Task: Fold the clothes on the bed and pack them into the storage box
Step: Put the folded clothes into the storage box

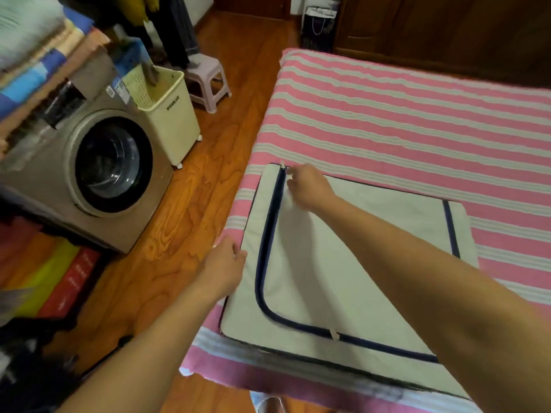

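The right hand point(308, 189) pinched a zipper pull point(288, 177) at the white storage box's point(357, 257) far-left corner; the left hand point(222, 268) pressed its left edge.

Place: a home bedroom doubling as laundry space
Showing it: striped bed point(417, 120), washing machine point(98, 171), laundry hamper point(170, 114), wooden floor point(185, 210)

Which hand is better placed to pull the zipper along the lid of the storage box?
The right hand. Its grip is already at the zipper pull near the far left corner of the storage box. The left hand only rests on the box's left edge, good for steadying it.
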A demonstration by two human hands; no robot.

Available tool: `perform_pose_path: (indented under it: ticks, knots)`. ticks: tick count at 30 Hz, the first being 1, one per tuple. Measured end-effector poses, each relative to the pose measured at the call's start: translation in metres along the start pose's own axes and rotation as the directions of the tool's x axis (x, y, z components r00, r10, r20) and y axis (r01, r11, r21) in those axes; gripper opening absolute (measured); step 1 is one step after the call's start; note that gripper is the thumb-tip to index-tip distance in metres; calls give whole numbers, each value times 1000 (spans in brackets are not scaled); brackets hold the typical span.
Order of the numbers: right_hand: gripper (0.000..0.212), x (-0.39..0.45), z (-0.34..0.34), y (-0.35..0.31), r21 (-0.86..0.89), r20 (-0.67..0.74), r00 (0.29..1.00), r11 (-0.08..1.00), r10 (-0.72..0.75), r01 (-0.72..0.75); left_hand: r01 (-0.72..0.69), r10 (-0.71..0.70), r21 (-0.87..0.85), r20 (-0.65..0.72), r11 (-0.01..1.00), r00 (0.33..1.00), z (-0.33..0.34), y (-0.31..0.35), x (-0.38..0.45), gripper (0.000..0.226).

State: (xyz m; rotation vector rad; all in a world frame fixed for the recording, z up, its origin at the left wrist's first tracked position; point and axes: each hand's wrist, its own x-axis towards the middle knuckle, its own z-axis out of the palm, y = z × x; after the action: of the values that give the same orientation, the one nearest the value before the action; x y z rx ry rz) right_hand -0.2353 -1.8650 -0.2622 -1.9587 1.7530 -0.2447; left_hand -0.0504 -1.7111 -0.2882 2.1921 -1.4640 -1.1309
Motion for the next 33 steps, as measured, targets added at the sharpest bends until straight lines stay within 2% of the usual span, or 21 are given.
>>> perform_pose_path:
  ticks: [2, 4, 6, 9, 12, 16, 19, 22, 24, 29, 33]
  knots:
    - [27, 53, 15, -3, -105, 18, 1000, 994, 8, -6, 45, -41, -53, 70, 998, 997, 3, -5, 18, 18]
    - [14, 82, 26, 0, -197, 54, 998, 980, 39, -28, 141, -120, -118, 167, 983, 979, 2, -8, 28, 19]
    - [14, 95, 31, 4, -181, 9, 999, 983, 42, -40, 197, -157, -161, 231, 967, 960, -1, -8, 31, 18]
    - [15, 104, 34, 7, -122, -121, 993, 992, 9, -24, 186, -136, -164, 276, 969, 952, -2, -5, 29, 20]
    - [20, 95, 31, 2, -234, -186, 978, 971, -91, 46, 161, -121, -134, 269, 978, 955, -1, -2, 26, 19]
    - [18, 43, 44, 3, -242, -148, 980, 965, -134, 96, 155, -109, -130, 305, 979, 946, -9, -4, 21, 11]
    - [12, -35, 66, 9, -129, -46, 961, 955, -274, 266, 136, -87, -133, 320, 982, 943, -13, -5, 15, 16]
    - [12, -126, 90, 9, 48, 99, 885, 891, -455, 452, 147, -89, -161, 320, 976, 943, -12, -8, 16, 19]
    - [11, -169, 104, 14, 48, 162, 820, 835, -549, 549, 162, -107, -152, 314, 975, 943, -13, -8, 15, 19]
    - [9, -217, 95, 60, 69, 95, 854, 859, -511, 507, 184, -161, -83, 225, 979, 961, 1, -1, 10, 18]
    - [11, -247, 60, 108, 0, 174, 893, 907, -416, 422, 139, -130, -50, 151, 989, 980, 10, 2, 8, 17]
